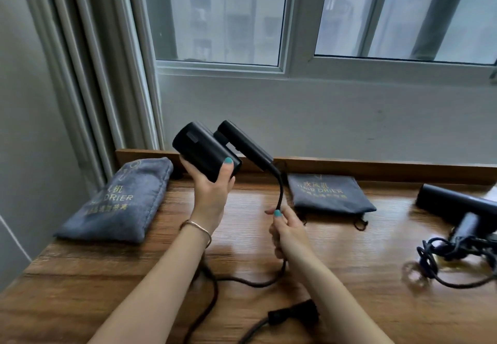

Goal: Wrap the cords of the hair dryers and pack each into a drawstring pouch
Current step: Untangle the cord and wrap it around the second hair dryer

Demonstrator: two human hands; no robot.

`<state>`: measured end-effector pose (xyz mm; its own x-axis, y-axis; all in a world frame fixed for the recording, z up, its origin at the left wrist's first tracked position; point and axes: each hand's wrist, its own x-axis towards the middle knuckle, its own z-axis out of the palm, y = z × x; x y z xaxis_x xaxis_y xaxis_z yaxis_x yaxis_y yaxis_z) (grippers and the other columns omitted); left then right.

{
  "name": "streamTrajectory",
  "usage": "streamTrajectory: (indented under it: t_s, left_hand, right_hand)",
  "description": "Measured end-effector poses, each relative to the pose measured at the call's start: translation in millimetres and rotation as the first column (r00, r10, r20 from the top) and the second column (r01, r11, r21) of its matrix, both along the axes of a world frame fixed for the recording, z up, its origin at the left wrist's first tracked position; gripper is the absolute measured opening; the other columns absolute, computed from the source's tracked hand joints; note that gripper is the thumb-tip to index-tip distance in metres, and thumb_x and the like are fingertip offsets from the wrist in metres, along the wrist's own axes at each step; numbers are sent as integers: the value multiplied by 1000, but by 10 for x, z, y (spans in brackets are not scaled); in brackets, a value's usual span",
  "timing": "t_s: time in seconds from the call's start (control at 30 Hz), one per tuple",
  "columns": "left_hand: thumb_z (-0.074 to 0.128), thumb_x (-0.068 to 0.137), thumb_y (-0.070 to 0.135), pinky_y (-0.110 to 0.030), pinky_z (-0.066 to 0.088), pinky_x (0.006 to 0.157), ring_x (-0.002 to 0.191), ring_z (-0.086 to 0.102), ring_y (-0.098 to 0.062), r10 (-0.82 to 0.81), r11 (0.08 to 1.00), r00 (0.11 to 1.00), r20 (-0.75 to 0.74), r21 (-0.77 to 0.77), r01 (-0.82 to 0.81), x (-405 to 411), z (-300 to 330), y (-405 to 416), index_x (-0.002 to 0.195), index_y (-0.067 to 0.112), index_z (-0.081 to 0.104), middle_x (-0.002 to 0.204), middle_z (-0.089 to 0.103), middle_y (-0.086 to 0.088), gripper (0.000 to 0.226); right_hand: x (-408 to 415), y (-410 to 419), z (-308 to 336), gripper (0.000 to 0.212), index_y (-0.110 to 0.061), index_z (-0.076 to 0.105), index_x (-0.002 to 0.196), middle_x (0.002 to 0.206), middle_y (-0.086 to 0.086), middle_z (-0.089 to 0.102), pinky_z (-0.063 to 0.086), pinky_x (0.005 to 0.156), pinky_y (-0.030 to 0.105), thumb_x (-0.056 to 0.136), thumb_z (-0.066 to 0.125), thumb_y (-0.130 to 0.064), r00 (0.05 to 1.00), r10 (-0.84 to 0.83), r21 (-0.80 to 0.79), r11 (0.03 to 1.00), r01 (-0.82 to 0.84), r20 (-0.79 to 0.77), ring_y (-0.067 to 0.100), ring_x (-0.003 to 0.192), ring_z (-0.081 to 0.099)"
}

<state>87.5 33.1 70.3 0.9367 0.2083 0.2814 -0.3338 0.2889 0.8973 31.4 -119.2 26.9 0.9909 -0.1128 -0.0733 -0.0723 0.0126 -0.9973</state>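
Observation:
My left hand [211, 186] grips the barrel of a black hair dryer [204, 153] held up above the wooden table [107, 276], its folding handle angled down to the right. My right hand [286, 232] holds its black cord [279, 196] just below the handle. The cord runs on across the table to a plug [293, 314] near the front edge. A full grey drawstring pouch [121, 204] lies at the left. A flat empty grey pouch [326, 194] lies behind my right hand. A second black hair dryer [462, 212] with a tangled cord [446, 257] lies at the right.
A raised wooden lip [376, 167] runs along the table's back edge under a white wall and a window [295, 21]. A curtain [88, 61] hangs at the back left corner.

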Motion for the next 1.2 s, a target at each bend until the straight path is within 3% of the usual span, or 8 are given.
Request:
streamTrajectory:
  t_s: [0.17, 0.37, 0.5, 0.63, 0.77, 0.9, 1.1, 1.2]
  left_hand:
    - [61, 94, 14, -39, 49, 98, 121, 52, -10, 34, 999, 999, 5, -33, -33, -19, 52, 171, 147, 47, -19, 143, 45, 1, 101]
    - [64, 92, 13, -38, 54, 90, 103, 60, -4, 91, 995, 996, 9, 29, -91, -64, -103, 243, 151, 42, -11, 120, 56, 11, 100]
    - [79, 76, 45, -49, 40, 108, 132, 47, -18, 192, 979, 981, -10, 70, -191, -152, -254, 322, 142, 64, -6, 148, 42, 0, 110]
    - [76, 83, 23, -4, 27, 103, 138, 30, -4, 285, 948, 957, 59, 128, -290, -82, -400, 419, 154, 32, -12, 154, 25, 10, 113]
    - [78, 78, 30, -1, 25, 102, 139, 29, -2, 294, 925, 949, 112, 218, -312, 29, -524, 514, 155, 25, -7, 151, 25, 15, 115]
    - [72, 77, 26, -11, 30, 109, 138, 35, 0, 237, 926, 960, 152, 263, -270, -55, -460, 468, 155, 24, -2, 151, 32, 12, 108]
    - [68, 83, 15, -6, 27, 106, 136, 30, 12, 245, 944, 951, 189, 177, -279, -216, -350, 382, 155, 20, -7, 152, 24, 20, 104]
    - [69, 82, 17, -13, 30, 111, 139, 32, 3, 235, 955, 954, 187, 141, -262, -280, -324, 435, 155, 24, -8, 158, 24, 7, 106]
  right_hand:
    - [127, -281, -3, 18, -25, 67, 95, 80, -8, 59, 37, 62, 27, 99, 49, -23, 972, -27, -609, 775, 168, 234, 7, 68, 51]
    - [479, -540, 206, 17, -19, 66, 100, 105, 8, 49, 37, 77, 28, 98, 49, -21, 936, -196, -676, 651, 346, 292, 31, 99, 55]
    - [404, -433, 193, 23, -36, 62, 108, 102, 3, 69, 44, 69, 34, 99, 42, -42, 937, -236, -818, 462, 343, 259, 33, 95, 62]
    - [313, -302, 61, 21, -28, 66, 98, 96, -7, 69, 40, 64, 31, 96, 49, -41, 912, 59, -877, 306, 370, 405, 26, 87, 65]
    - [265, -135, -48, 14, -24, 61, 80, 80, -11, 59, 42, 54, 30, 86, 57, -35, 805, 345, -847, 417, 329, 483, 19, 68, 60]
    - [279, -53, 78, 14, -19, 62, 91, 88, -14, 51, 46, 72, 25, 92, 48, -21, 726, 497, -763, 644, 58, 475, 6, 80, 54]
    - [290, -134, 633, 6, -23, 72, 80, 70, -12, 64, 45, 56, 28, 78, 76, -26, 713, 207, -583, 742, 333, 670, 7, 60, 56]
    - [234, -121, 831, 21, -30, 70, 76, 64, -12, 65, 52, 57, 38, 70, 72, -50, 771, 191, -680, 626, 381, 608, 10, 61, 60]
